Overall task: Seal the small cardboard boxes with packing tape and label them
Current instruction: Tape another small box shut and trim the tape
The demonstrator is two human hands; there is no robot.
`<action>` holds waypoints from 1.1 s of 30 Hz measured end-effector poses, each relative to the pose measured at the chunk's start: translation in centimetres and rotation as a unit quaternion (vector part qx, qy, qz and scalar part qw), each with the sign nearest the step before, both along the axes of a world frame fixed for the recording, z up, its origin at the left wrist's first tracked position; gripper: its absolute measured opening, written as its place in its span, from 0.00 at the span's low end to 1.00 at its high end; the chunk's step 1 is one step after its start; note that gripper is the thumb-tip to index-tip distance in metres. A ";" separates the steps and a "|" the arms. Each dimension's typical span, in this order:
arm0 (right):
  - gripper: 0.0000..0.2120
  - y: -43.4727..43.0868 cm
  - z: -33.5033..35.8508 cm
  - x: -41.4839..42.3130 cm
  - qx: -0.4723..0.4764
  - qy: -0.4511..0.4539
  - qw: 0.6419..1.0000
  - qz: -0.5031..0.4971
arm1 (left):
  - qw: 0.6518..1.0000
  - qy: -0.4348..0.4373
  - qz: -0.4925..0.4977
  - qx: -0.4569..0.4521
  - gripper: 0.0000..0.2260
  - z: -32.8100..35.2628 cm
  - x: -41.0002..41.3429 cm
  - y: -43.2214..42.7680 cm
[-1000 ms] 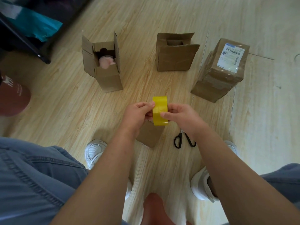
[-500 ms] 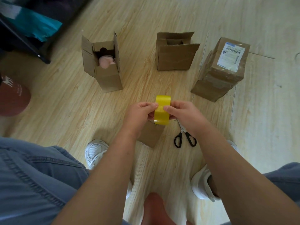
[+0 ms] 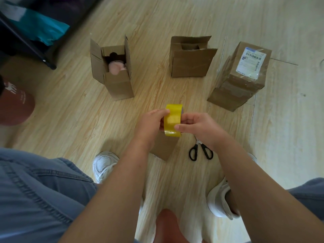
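**Yellow tape roll gripped in both hands above the boxes**

Pale wooden floor (image 3: pixel 70 111) fills the view, and everything stands on it. At two o'clock sits the biggest box, the sealed box (image 3: pixel 228 95), wrapped in clear tape, tilted, with a white barcode label (image 3: pixel 251 62) on its top face. At eleven o'clock the open box (image 3: pixel 119 86) stands upright with its flaps raised and something pink (image 3: pixel 116 67) inside. At twelve o'clock the middle box (image 3: pixel 190 64) also stands with one flap up and one folded down across its front.

Just below centre, the left hand (image 3: pixel 149 125) and the right hand (image 3: pixel 201 128) meet. Both clasp the tape roll (image 3: pixel 172 120) from either side, fingers curled round it; the right thumb presses on its outer face. The roll stands on edge in the air, directly over a small brown box (image 3: pixel 164 149) that is mostly hidden by the hands.

Black-handled scissors (image 3: pixel 200 150) lie at five o'clock of the roll, just beside the small box, blades under the right wrist.
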State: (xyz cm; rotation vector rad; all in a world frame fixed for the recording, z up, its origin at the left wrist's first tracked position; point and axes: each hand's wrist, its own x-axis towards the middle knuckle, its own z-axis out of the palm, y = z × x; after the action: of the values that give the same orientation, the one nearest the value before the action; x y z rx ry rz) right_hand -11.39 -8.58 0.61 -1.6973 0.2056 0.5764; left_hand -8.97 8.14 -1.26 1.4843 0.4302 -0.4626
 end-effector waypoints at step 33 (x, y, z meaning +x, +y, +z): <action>0.16 1.1 0.1 0.2 -0.011 0.012 0.993 -0.116 | 0.997 -0.049 -0.061 -0.002 0.07 0.3 -0.2 0.3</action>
State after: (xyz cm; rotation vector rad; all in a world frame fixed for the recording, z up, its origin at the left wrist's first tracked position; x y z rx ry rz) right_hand -11.21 -7.45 0.75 -1.6605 0.4217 0.4217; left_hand -9.21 8.44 -0.99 1.5285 0.2619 -0.4836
